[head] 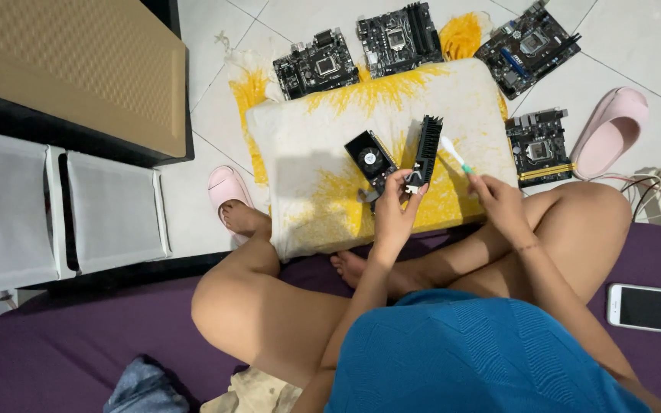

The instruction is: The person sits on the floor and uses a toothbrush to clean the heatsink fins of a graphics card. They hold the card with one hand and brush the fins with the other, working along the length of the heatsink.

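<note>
My left hand (394, 214) grips the lower end of a black finned heatsink (426, 147), held upright on edge over the white and yellow pillow (323, 138). My right hand (496, 200) holds a toothbrush with a white and green handle (453, 154), its head against the heatsink's side. A black graphics card with a round fan (369, 160) lies on the pillow just left of the heatsink, touching my left hand's fingers.
Several motherboards (317, 63) (398, 37) (527, 46) (538, 145) lie on the tiled floor around the pillow. Pink slippers (610, 130) (227, 187) sit on either side. A white phone (654, 308) rests on the purple mat at right. Grey fabric bins (112, 210) stand at left.
</note>
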